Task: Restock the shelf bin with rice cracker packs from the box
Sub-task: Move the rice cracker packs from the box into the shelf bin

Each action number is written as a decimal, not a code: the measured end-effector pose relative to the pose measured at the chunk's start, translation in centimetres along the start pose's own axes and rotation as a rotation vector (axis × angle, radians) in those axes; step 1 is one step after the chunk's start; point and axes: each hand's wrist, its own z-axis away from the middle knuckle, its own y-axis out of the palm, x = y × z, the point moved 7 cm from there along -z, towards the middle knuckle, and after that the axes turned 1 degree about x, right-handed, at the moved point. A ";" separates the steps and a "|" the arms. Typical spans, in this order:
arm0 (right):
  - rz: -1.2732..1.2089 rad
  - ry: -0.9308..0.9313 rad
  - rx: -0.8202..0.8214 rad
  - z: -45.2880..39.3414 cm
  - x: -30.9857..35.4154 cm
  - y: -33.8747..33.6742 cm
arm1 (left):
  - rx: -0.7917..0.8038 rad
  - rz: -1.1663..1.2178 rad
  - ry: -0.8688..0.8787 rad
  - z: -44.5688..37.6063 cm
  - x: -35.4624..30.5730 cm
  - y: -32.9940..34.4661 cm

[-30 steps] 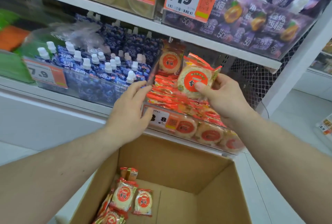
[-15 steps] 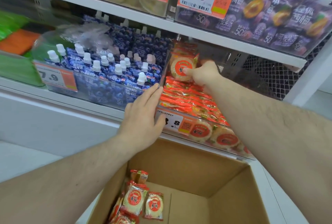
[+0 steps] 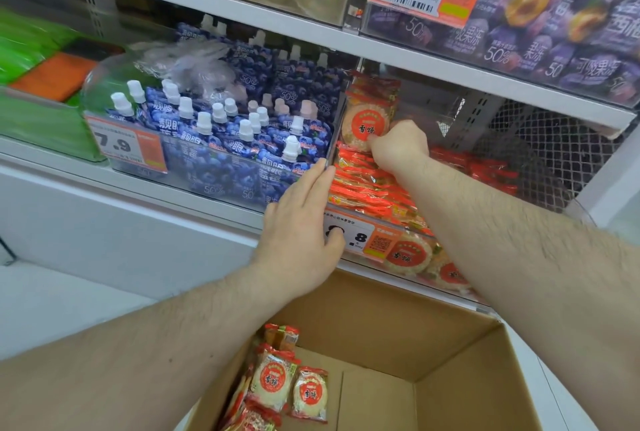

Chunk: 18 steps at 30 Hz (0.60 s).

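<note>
Rice cracker pack [image 3: 367, 121], a round pale cracker in clear wrap with a red circular label and red-orange edges, stands upright at the back of the clear plastic shelf bin [image 3: 349, 259], leaning against the bin's left wall. The right hand [image 3: 398, 145] is curled around its lower right edge, fingertips pinching the wrapper, with the forearm stretching over the bin. Below that pack, many more red-wrapped packs [image 3: 367, 188] lie stacked flat in rows filling the bin, and a few show face-out through the clear front, just beside an orange and white price label [image 3: 367, 240].

The left hand [image 3: 301, 223] lies flat with fingers straight, pressed against the bin's front left corner; its fingertips reach up the divider between this bin and the neighbouring one, and its thumb covers part of the price label.

That neighbouring bin holds dark blue spouted pouches with white caps [image 3: 221, 133], with some crumpled clear plastic behind them.

Down in front, an open brown cardboard box [image 3: 433, 344] sits below the shelf. A few more cracker packs [image 3: 277, 382] lie in its left near corner, two of them face up.

On the shelf above are purple jelly packs [image 3: 561, 36] behind another price tag.
</note>
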 end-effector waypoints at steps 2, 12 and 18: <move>0.058 -0.001 0.007 0.3 0.2 0.2 | 0.012 0.007 0.000 0.0 -0.1 0.0; -0.081 0.050 0.101 1.1 -0.6 0.2 | -0.082 -0.076 0.040 0.4 -0.8 -0.4; -0.111 0.027 0.028 2.5 -1.3 -1.9 | -0.209 -0.075 0.184 1.1 -2.4 -0.9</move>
